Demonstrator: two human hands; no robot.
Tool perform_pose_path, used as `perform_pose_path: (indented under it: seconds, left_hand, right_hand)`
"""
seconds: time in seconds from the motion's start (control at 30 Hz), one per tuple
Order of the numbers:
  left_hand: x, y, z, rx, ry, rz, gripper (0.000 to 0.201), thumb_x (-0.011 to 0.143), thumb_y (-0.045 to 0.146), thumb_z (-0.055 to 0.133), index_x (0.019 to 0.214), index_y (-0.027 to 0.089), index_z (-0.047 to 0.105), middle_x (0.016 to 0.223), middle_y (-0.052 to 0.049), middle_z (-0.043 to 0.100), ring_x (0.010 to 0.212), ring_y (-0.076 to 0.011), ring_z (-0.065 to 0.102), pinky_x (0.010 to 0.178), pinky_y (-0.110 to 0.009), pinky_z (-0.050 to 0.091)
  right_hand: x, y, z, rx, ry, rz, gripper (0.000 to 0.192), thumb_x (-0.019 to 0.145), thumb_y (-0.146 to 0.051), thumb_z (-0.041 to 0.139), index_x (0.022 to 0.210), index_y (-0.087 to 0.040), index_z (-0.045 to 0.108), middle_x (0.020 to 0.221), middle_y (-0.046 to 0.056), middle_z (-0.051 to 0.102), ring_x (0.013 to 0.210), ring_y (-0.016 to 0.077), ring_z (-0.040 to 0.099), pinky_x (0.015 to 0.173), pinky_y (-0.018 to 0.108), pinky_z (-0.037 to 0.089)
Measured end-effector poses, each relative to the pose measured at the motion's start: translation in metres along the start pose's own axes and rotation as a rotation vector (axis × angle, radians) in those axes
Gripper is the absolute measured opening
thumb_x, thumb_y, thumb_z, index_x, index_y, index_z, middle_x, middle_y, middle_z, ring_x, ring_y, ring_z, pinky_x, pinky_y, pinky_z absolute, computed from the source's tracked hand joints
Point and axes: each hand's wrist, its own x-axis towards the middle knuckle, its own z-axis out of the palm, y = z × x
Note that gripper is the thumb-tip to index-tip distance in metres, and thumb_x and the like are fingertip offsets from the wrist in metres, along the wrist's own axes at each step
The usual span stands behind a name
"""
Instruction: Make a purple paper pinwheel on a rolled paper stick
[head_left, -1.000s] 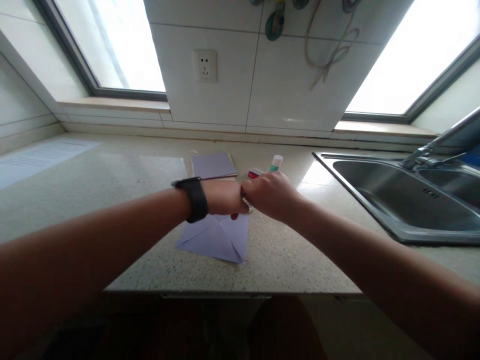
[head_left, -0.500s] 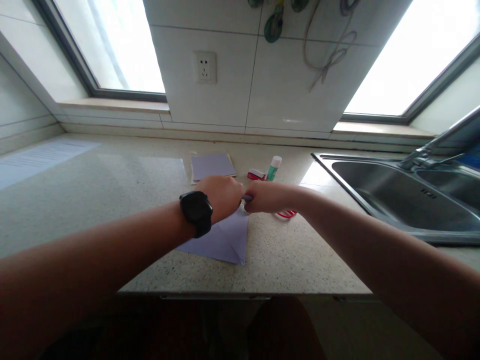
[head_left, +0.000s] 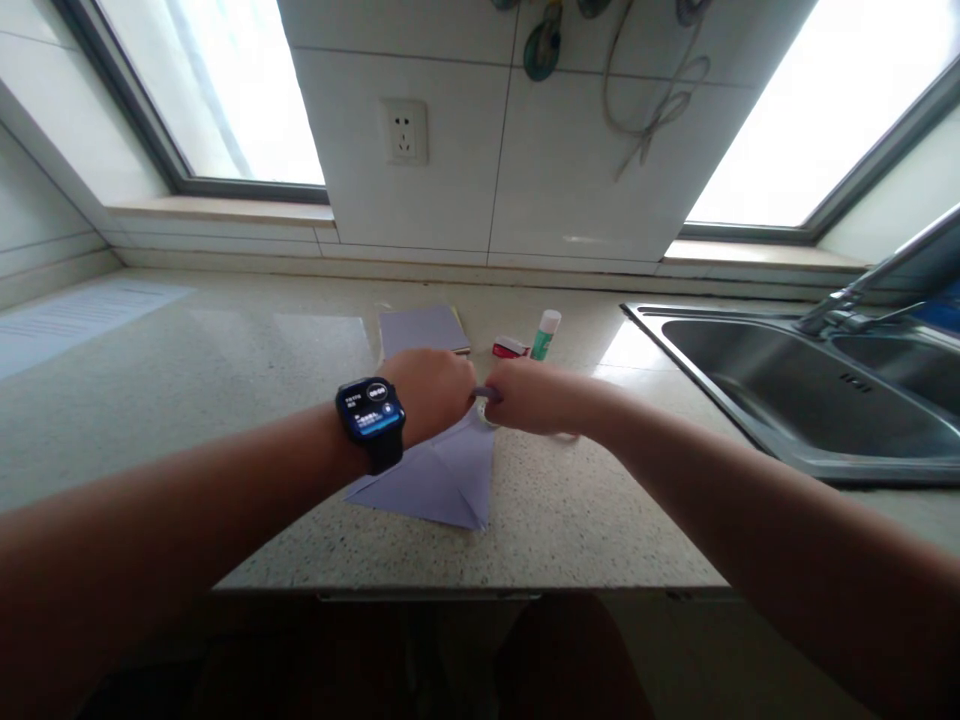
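Both hands meet above a folded sheet of purple paper (head_left: pixel 439 478) with crease lines, lying on the counter. Between them spans a short grey-purple piece (head_left: pixel 487 393), narrow like a rolled or folded strip; its exact kind is hidden by the fingers. My right hand (head_left: pixel 531 394) is closed on its right end. My left hand (head_left: pixel 431 390), a black smartwatch (head_left: pixel 370 410) on its wrist, is closed at the other end. Just below the fingers a small whitish item shows in part, too covered to name.
Behind the hands lie a stack of purple paper (head_left: pixel 420 328), a small red-and-white box (head_left: pixel 511 348) and a green glue stick with a white cap (head_left: pixel 546 334). A steel sink (head_left: pixel 742 400) is at the right, a printed sheet (head_left: pixel 82 315) at the far left.
My left hand has shifted slightly left, its wrist turned so the watch face is lit. The grey-purple piece still spans both hands. A red item near my right wrist is now mostly covered.
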Motion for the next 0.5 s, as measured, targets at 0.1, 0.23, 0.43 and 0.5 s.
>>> perform_pose_path:
  seconds: [0.1, 0.23, 0.43, 0.5]
  left_hand:
    - [-0.008, 0.007, 0.003, 0.035, 0.049, -0.027, 0.04, 0.096, 0.021, 0.035, 0.092, 0.007, 0.073, 0.091, -0.026, 0.072, 0.089, -0.0404, 0.07, 0.073, -0.05, 0.048]
    - [-0.007, 0.005, 0.004, -0.05, 0.017, -0.03, 0.036, 0.095, 0.027, 0.04, 0.085, 0.012, 0.07, 0.086, -0.02, 0.072, 0.082, -0.0325, 0.07, 0.071, -0.042, 0.048]
    - [0.001, -0.011, -0.004, -0.445, -0.336, 0.084, 0.041, 0.095, 0.052, 0.041, 0.069, 0.022, 0.051, 0.054, 0.004, 0.044, 0.044, -0.0121, 0.041, 0.045, -0.025, 0.038]
    - [0.0, -0.014, -0.005, -0.628, -0.444, 0.098, 0.04, 0.094, 0.054, 0.04, 0.067, 0.024, 0.041, 0.054, 0.006, 0.034, 0.042, -0.0112, 0.032, 0.042, -0.025, 0.033]
  right_hand:
    - [0.0, 0.0, -0.004, 0.058, -0.099, -0.013, 0.022, 0.083, -0.024, 0.058, 0.072, -0.013, 0.074, 0.058, 0.004, 0.065, 0.046, 0.0082, 0.05, 0.048, 0.025, 0.031]
    - [-0.004, 0.002, -0.004, -0.013, -0.006, 0.004, 0.021, 0.085, -0.02, 0.057, 0.079, -0.01, 0.075, 0.07, 0.011, 0.07, 0.057, 0.013, 0.056, 0.055, 0.028, 0.032]
    - [-0.014, 0.007, 0.002, -0.26, 0.279, -0.042, 0.031, 0.096, -0.01, 0.04, 0.096, -0.011, 0.071, 0.081, 0.017, 0.071, 0.075, 0.0242, 0.063, 0.064, 0.036, 0.031]
    - [-0.016, 0.006, 0.001, -0.31, 0.354, -0.052, 0.035, 0.097, -0.008, 0.035, 0.096, -0.012, 0.07, 0.079, 0.015, 0.07, 0.076, 0.0251, 0.063, 0.066, 0.037, 0.031]
